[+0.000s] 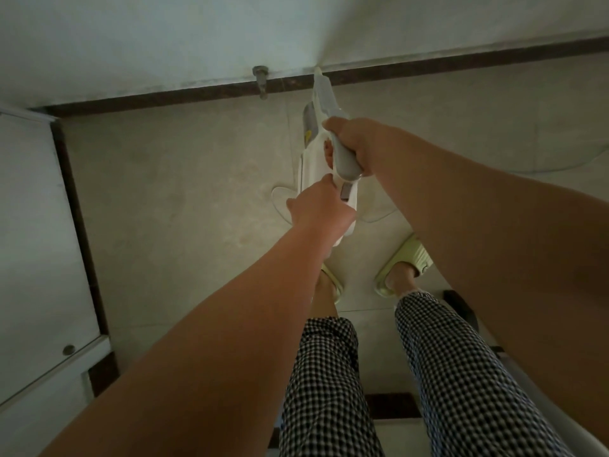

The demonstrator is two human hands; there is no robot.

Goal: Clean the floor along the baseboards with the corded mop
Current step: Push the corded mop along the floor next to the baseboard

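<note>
mop [321,103] tip touches dark baseboard [197,92], both hands gripping

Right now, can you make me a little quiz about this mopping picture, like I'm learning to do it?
1. True or false: both hands hold the corded mop.
2. Which hand grips the grey handle? A) right hand B) left hand C) neither
3. Fill in: the mop's far end points toward the dark ______ at the foot of the wall.

Key
1. True: the left hand grips the white body lower down, the right hand the handle.
2. A
3. baseboard
</note>
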